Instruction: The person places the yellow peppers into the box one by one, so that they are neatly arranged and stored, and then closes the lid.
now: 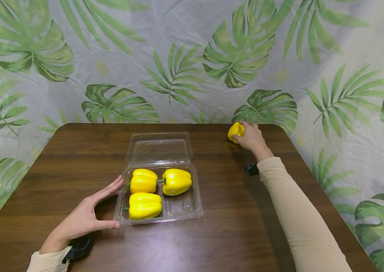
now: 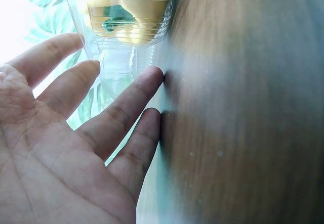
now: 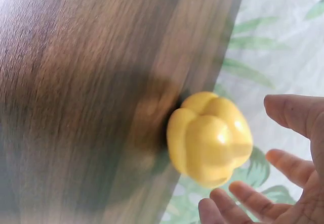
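Note:
A clear plastic clamshell container point(image 1: 199, 206) lies with its lid point(image 1: 159, 151) folded back on the table's left-centre. Inside are three yellow bell peppers: back left point(image 1: 143, 180), back right point(image 1: 177, 182) and front left point(image 1: 145, 206). My left hand point(image 1: 83, 219) spreads along the container's left side, thumb at the front corner and fingertips near the rim. At the far right another yellow bell pepper point(image 1: 234, 133) stands near the table's back edge. My right hand point(image 1: 251, 139) is beside it; in the right wrist view, its spread thumb and fingers show a gap from this pepper point(image 3: 209, 138).
The brown wooden table point(image 1: 219, 234) ends at a back edge just behind the far pepper. A leaf-patterned cloth point(image 1: 178, 56) hangs behind and to the sides. Each wrist wears a black strap, one on the left point(image 1: 73, 253) and one on the right point(image 1: 252, 170).

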### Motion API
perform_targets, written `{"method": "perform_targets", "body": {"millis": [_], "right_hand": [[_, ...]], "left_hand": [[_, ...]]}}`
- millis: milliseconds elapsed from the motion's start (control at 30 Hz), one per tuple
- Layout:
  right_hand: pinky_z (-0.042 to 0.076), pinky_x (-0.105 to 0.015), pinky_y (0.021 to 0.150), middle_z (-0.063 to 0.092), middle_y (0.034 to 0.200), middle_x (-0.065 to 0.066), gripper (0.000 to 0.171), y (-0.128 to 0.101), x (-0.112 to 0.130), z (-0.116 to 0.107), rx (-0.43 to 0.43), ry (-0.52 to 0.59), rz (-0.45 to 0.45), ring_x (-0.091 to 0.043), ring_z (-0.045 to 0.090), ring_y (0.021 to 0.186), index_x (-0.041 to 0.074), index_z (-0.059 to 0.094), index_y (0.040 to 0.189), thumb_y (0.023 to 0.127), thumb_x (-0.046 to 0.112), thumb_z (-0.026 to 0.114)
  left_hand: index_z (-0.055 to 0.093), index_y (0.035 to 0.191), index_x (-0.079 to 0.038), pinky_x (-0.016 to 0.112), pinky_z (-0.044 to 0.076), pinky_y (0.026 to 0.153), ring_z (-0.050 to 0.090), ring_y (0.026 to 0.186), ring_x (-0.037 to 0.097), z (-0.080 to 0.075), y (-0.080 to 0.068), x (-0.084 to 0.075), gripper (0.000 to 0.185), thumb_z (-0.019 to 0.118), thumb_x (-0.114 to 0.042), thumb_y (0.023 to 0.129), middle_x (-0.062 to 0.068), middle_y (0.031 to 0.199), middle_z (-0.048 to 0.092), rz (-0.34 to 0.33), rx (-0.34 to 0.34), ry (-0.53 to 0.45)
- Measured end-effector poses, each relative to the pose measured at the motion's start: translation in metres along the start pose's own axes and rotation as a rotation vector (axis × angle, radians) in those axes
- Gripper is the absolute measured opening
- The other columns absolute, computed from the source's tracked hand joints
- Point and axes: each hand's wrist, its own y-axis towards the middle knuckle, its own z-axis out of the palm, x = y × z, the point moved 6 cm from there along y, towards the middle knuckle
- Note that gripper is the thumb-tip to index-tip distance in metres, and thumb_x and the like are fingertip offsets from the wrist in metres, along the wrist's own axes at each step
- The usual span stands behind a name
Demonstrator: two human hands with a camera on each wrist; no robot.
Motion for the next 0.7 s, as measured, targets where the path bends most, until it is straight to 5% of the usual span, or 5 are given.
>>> {"method": "perform_targets", "body": {"millis": [700], "right_hand": [[0.044,-0.068,0.113,0.034,0.155,-0.043,0.081,0.009,-0.016,0.01,0.044,0.008,0.05,-0.061,0.043,0.135,0.004,0.019,0.171,0.11,0.039,0.058]], "left_hand": [[0.04,0.167,-0.018,0.0,0.02,0.112,0.054,0.136,-0.012,-0.001,0.0,0.002,0.111,0.1,-0.017,0.074,0.011,0.177,0.032,0.001,-0.002,0.004]]}}
